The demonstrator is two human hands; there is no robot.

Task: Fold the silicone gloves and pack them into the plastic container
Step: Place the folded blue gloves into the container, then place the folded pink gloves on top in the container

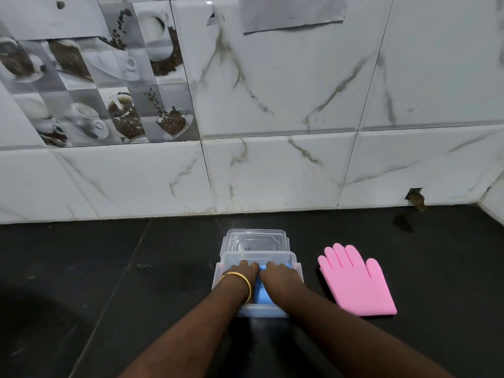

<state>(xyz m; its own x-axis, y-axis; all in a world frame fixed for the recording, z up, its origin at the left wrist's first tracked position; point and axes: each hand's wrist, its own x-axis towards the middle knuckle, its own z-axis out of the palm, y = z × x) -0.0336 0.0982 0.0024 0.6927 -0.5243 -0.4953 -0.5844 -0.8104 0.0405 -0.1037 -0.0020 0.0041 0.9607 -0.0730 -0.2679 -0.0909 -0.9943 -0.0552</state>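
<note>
**Q:** Hands first: where are they, and what do they hold?

**A:** Both reach up from the bottom of the frame into a clear box [257, 311] at lower centre, which sits on a dark counter [109, 282]. The left hand [241, 271], a gold bangle [240, 282] on its wrist, and the right hand [281, 272] lie side by side, palms down, fingers pointing at the tiled wall [272, 105]. They press flat on a blue glove [262, 291] inside the box. The fingers look spread rather than curled, so this reads as pushing down, not gripping.

**Q:** And the other glove?

**A:** A pink glove [356, 282] lies flat and unfolded on the counter just right of the box, apart from it. Its fingers point toward the top of the frame and its cuff toward the bottom right, so its long axis runs roughly parallel to the forearms, tilted a little. The right hand is the nearer one, and a short reach rightward would likely meet it.

**Q:** What can't be made out?

**A:** Only a strip of blue shows between the wrists, so how the blue glove is folded stays hidden. The fingertips blur against the far wall of the box. A clear lid [255, 240] sits just behind the box, toward the wall; whether they touch is unclear.
</note>
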